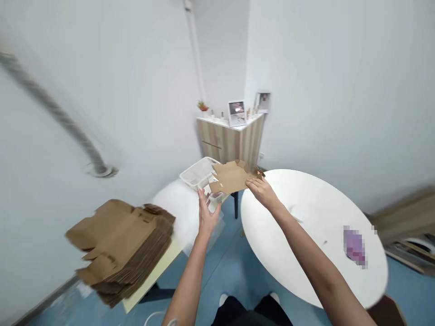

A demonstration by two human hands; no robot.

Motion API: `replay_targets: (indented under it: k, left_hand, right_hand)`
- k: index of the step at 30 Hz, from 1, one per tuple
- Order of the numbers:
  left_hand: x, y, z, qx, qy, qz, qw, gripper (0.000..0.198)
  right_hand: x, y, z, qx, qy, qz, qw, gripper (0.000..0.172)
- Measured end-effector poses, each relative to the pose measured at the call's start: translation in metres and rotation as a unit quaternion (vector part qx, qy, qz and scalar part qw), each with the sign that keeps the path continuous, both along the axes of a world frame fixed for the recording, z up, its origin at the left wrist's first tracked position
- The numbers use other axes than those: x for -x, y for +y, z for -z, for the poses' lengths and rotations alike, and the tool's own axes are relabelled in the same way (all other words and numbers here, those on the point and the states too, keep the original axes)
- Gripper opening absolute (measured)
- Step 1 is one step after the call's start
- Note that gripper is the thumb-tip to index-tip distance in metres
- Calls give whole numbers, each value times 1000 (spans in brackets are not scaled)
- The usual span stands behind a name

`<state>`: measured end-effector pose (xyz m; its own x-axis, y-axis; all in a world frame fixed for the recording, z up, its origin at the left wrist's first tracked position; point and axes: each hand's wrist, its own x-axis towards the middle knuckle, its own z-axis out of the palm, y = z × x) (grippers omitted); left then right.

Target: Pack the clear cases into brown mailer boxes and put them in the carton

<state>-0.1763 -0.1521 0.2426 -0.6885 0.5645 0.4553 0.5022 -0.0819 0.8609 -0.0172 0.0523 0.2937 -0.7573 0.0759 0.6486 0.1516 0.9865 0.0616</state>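
A flat die-cut cardboard box blank (233,176) with tabs and flaps hangs in the air in front of me. My right hand (262,192) grips it at its right side, fingers closed over the edge. Just below its left corner is my left hand (208,217), thumb and fingers spread apart, with nothing visible in it. Behind that hand stands a white plastic basket (199,172), partly covered by the cardboard; its contents are hard to make out. To the lower left lies a thick stack of similar brown box blanks (125,249).
The stack rests on a narrow pale table (152,276). On my right is a white oval table (272,240) bearing a blurred-out purple item (354,246). A wooden corner cabinet (220,140) with framed pictures stands at the back. A thick rope-like pole (64,115) runs along the left wall.
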Motion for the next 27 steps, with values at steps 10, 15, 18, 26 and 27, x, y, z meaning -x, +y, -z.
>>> replay_targets:
  k: [10,15,18,26,27]
  left_hand:
    - [-148,96,126,166,-65,258,950,84]
    - [-195,91,185,303,40,259,916,91]
    - [-196,83,206,373,109,231,892,81]
    - [-126,88,212,463,248,79,847,76]
    - [-119,92,209,454,250,67,853,73]
  right_hand:
    - [-206,22,155,59,-101,106,987,29]
    - [-251,-12,235,152,-149,146,966,25]
    - [-258,-28,258,208,-189,189,941,26]
    - [-239,-50,273,283,-249,274,885,43]
    - [-236,-52,271,287,-245,273,885,43]
